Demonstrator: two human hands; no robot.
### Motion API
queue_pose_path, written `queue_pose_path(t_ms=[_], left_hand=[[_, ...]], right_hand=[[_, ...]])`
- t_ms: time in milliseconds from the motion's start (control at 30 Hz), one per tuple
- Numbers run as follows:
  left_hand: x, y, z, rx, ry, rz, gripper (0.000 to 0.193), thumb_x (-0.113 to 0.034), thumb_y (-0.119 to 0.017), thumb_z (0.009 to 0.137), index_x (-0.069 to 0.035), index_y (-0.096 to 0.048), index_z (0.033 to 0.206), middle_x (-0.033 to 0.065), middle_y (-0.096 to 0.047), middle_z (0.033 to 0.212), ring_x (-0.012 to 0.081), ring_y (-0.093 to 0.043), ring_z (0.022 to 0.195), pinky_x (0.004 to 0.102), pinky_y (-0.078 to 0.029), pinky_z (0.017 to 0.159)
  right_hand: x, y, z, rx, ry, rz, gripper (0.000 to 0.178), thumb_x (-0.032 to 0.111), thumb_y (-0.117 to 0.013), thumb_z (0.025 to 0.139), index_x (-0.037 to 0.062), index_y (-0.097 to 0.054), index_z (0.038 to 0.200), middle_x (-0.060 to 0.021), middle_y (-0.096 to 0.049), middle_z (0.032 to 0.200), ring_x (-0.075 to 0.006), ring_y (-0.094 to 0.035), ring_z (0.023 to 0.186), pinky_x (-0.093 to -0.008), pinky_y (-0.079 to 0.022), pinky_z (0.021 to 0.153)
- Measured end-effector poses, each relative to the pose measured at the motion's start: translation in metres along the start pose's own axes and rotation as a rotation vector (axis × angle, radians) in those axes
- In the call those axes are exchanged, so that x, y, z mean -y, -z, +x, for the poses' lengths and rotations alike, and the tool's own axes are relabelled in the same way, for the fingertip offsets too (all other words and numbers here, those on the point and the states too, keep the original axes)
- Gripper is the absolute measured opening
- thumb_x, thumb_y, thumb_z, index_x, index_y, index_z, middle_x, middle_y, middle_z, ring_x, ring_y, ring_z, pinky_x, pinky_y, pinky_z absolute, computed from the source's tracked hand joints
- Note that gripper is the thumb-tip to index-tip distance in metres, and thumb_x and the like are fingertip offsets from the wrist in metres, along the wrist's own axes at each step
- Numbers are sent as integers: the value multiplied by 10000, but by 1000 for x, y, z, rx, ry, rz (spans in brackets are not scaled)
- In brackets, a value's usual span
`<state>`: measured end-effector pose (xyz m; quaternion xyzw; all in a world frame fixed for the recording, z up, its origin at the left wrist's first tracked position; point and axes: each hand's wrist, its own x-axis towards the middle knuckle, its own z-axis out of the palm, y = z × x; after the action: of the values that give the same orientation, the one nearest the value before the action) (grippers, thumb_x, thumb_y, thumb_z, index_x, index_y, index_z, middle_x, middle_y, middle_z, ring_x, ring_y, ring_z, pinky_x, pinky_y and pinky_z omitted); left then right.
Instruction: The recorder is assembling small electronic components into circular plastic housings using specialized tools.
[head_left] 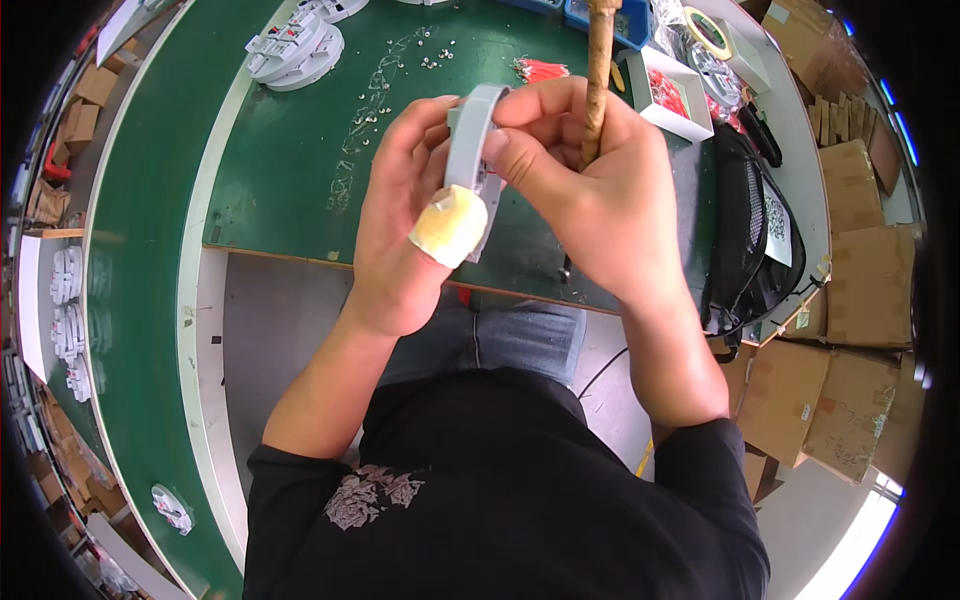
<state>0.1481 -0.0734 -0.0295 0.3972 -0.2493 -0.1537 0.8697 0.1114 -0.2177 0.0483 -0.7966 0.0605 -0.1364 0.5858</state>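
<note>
Above the table's near edge, my left hand (pixel 395 235) grips a grey round plastic housing (pixel 470 145), tilted on edge. A yellowish-white wrap (pixel 452 226) covers my left thumb. My right hand (pixel 610 190) is closed around a brown rod (pixel 599 70) wrapped in what looks like tape, its upper end pointing away from me. The thumb and index finger of that hand also press against the housing's right side. What they touch inside the housing is hidden. The lower end of the rod is hard to make out; a small dark tip (pixel 566 270) shows below the hand.
Small metal pieces (pixel 430 62) lie scattered on the green table (pixel 290 170), with red wires (pixel 540 70) beyond. A white box (pixel 675 95) of red parts and a black bag (pixel 745 220) stand at right. White housings (pixel 297 50) are stacked at far left. Cardboard boxes (pixel 870 285) fill the right side.
</note>
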Motion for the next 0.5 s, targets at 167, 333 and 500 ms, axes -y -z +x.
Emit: queue_pose_path(t_ms=[167,333,500], left_hand=[[-5,-17,-3,-105,53,-228,724,-361,-619,983,-21,-274,1521,124,-482,1382,208,-513,1274,368,-429,1073],[-8,-19,0,-30,56,-244,746,-403,-605,983,-13,-268,1523,108,-484,1397,196,-515,1276,357,-430,1071],[-3,-20,1,-42,28,-181,769,-406,-625,970,-6,-275,1526,104,-486,1418,175,-509,1289,344,-427,1069]], right_hand=[[5,-3,-12,-33,-39,-197,91,38,-754,912,-26,-703,953,-24,-720,880,-71,-630,749,-211,-495,695],[-13,-1,-14,-18,432,-296,86,43,-736,931,-17,-706,984,-19,-720,910,-79,-634,773,-219,-506,706],[-13,-2,-16,-90,343,-260,70,40,-715,948,-12,-703,995,-16,-711,907,-59,-614,785,-213,-505,697]])
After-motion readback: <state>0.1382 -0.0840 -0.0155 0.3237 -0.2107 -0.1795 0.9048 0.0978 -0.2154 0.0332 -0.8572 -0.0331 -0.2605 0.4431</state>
